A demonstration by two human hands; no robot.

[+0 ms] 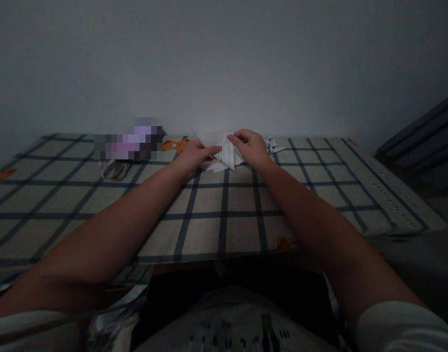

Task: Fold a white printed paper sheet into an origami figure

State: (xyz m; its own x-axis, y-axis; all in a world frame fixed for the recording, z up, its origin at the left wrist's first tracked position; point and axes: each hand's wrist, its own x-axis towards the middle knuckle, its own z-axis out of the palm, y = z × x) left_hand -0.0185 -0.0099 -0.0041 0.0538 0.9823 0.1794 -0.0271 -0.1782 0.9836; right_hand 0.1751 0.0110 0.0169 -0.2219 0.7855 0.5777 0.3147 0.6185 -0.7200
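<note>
Both my hands are at the far side of the table, close to the wall, on a white sheet of paper [227, 155] with printed lines. My left hand [192, 155] pinches the paper's left edge between thumb and fingers. At its upper right edge, my right hand [250, 145] grips it with thumb and forefinger. Other loose pieces of paper lie under and around the sheet, partly hidden by it. Just right of my right hand is a small heap of torn or crumpled paper scraps [274, 145].
A checked tablecloth [209, 230] with bear prints covers the table. Back left lies a blurred purple item [136, 139] with a pale strap loop [114, 170] in front. A plain wall [224, 63] rises behind the table. Dark slanted panels [425, 132] stand at the right.
</note>
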